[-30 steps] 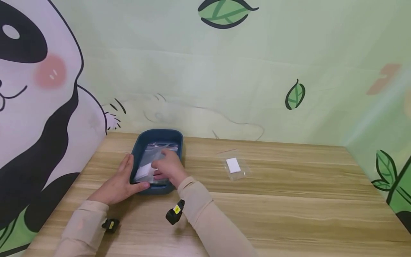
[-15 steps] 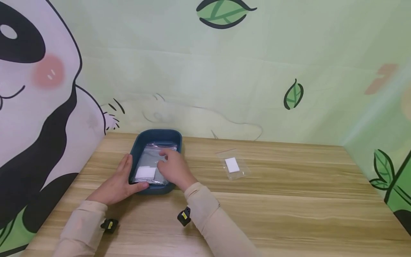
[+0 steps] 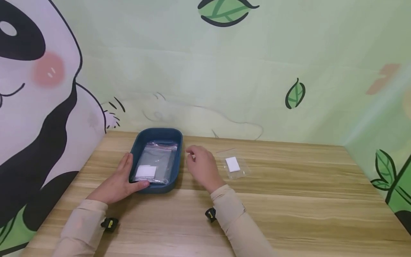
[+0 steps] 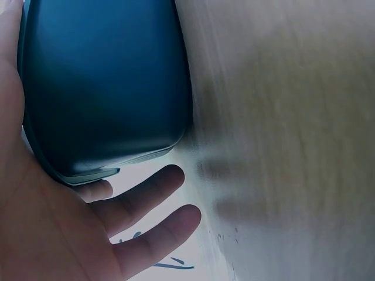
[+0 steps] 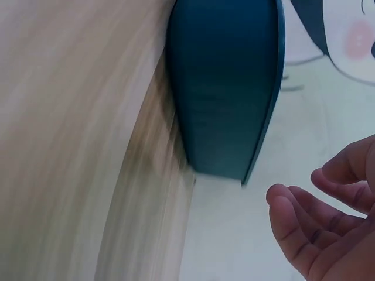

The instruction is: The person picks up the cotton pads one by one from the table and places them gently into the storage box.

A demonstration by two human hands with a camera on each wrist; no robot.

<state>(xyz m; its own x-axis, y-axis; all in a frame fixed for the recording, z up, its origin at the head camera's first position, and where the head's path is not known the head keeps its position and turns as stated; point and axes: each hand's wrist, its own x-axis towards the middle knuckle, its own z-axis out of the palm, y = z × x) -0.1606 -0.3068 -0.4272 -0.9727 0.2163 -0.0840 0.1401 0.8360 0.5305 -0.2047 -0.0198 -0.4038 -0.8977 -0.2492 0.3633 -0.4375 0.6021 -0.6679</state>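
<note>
A dark blue plastic tray (image 3: 155, 132) stands on the table at left. Inside lie clear zip bags (image 3: 160, 160), with a white card (image 3: 146, 171) showing at their near end. My left hand (image 3: 117, 182) rests against the tray's near left corner, thumb along the front rim and fingers spread along the left side; in the left wrist view two fingers extend past the wall. Just right of the tray, over the table, is my right hand (image 3: 203, 166). It holds nothing, its fingers loosely bent in the right wrist view.
Another clear zip bag (image 3: 236, 174) with a white card (image 3: 232, 164) lies flat on the wooden table (image 3: 305, 214), right of my right hand. A printed backdrop (image 3: 224, 71) with a panda and leaves rises behind the table.
My right hand has come out of the tray and moved right, away from the bags. The bags now lie flatter in the tray. The left hand has stayed at the corner.
</note>
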